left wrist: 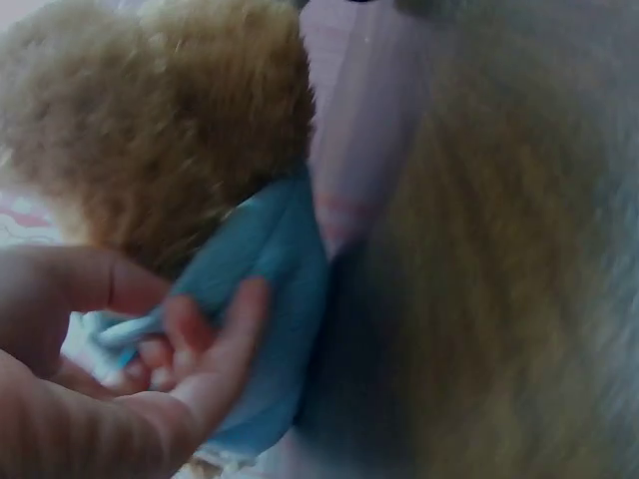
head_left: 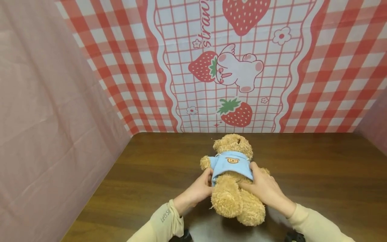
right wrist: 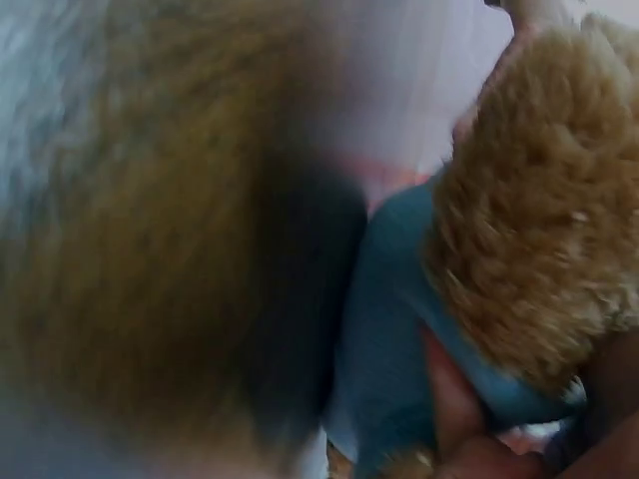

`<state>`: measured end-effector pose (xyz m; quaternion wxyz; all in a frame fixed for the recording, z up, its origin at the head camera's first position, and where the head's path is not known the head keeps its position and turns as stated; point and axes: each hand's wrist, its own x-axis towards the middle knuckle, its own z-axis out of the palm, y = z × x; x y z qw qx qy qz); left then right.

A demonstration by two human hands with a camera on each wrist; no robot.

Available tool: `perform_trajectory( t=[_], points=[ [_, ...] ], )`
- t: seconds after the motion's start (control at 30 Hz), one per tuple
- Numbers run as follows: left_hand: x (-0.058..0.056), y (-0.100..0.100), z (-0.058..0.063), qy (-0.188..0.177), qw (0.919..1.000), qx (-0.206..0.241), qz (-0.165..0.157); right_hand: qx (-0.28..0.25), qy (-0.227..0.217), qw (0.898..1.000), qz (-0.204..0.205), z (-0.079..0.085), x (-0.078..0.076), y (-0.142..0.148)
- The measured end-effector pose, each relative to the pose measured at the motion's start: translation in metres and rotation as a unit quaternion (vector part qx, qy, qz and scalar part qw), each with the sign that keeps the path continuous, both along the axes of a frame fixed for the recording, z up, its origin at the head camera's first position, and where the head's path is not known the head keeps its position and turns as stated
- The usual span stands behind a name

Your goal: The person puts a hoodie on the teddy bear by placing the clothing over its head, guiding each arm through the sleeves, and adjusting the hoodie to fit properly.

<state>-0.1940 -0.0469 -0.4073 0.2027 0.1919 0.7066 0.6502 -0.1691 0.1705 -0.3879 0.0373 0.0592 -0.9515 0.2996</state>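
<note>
A tan plush teddy bear (head_left: 226, 196) in a light blue shirt (head_left: 231, 164) lies on its back, head away from me and feet toward me. The shirt has a small bear-face patch on its chest, and its hem sits above the legs. My left hand (head_left: 199, 186) is at one side of the bear; in the left wrist view its thumb and fingers pinch the blue shirt (left wrist: 285, 269) near the hem. At the other side, my right hand (head_left: 264, 185) holds the shirt's lower side, thumb by the belly. Its finger lies along the blue shirt (right wrist: 389, 319) in the right wrist view.
The bear lies on a dark brown wooden table (head_left: 151, 168). Behind it hangs a red and white checked cloth (head_left: 196, 101) with strawberry prints. A pink curtain (head_left: 60, 101) borders the left side. Dark objects (head_left: 182, 236) show partly at the bottom edge by the sleeves.
</note>
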Motion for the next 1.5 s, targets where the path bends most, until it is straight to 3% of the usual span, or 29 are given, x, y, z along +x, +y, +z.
perform_trajectory(
  t=[0.07,0.13,0.3,0.43,0.53,0.63,0.8,0.93,1.07,1.17,1.23,1.3,1.43,1.5],
  points=[
    [-0.002,-0.002,0.003,-0.002,0.9998,-0.020,-0.005,-0.012,-0.019,0.999,0.023,0.003,0.000,0.004],
    [-0.004,-0.005,0.008,-0.030,0.9991,-0.029,0.005,-0.038,-0.050,0.997,0.042,0.007,0.001,0.009],
    [-0.013,-0.004,0.014,-0.111,0.9905,-0.012,0.081,-0.111,-0.103,0.987,0.052,0.012,0.003,0.013],
    [-0.014,0.002,0.011,-0.103,0.9886,-0.026,0.107,-0.155,-0.095,0.983,0.037,0.006,0.001,0.011],
    [-0.013,0.006,0.009,-0.085,0.9899,-0.030,0.110,-0.193,-0.051,0.979,0.038,0.001,0.000,0.011],
    [-0.012,0.008,0.007,-0.088,0.9916,-0.006,0.095,-0.213,-0.021,0.976,0.043,-0.002,0.000,0.012],
    [-0.012,0.011,0.005,-0.116,0.9906,0.044,0.058,-0.176,-0.016,0.983,0.041,0.003,0.002,0.012],
    [-0.013,0.013,0.004,-0.142,0.9861,0.063,0.058,-0.157,-0.027,0.987,0.016,0.010,0.006,0.013],
    [-0.014,0.016,0.002,-0.152,0.9839,0.066,0.066,-0.150,-0.111,0.982,-0.018,0.011,0.009,0.022],
    [-0.014,0.016,0.002,-0.149,0.9843,0.061,0.070,-0.154,-0.204,0.966,-0.026,0.005,0.007,0.032],
    [-0.014,0.016,0.002,-0.147,0.9846,0.053,0.079,-0.197,-0.254,0.947,-0.016,-0.001,0.004,0.036],
    [-0.014,0.015,0.003,-0.143,0.9848,0.044,0.088,-0.266,-0.281,0.922,-0.001,-0.006,0.001,0.038],
    [-0.014,0.014,0.003,-0.147,0.9836,0.040,0.097,-0.404,-0.306,0.861,0.046,-0.010,-0.003,0.034],
    [-0.014,0.015,0.003,-0.151,0.9827,0.051,0.095,-0.443,-0.303,0.841,0.063,-0.008,-0.004,0.032]
  ],
)
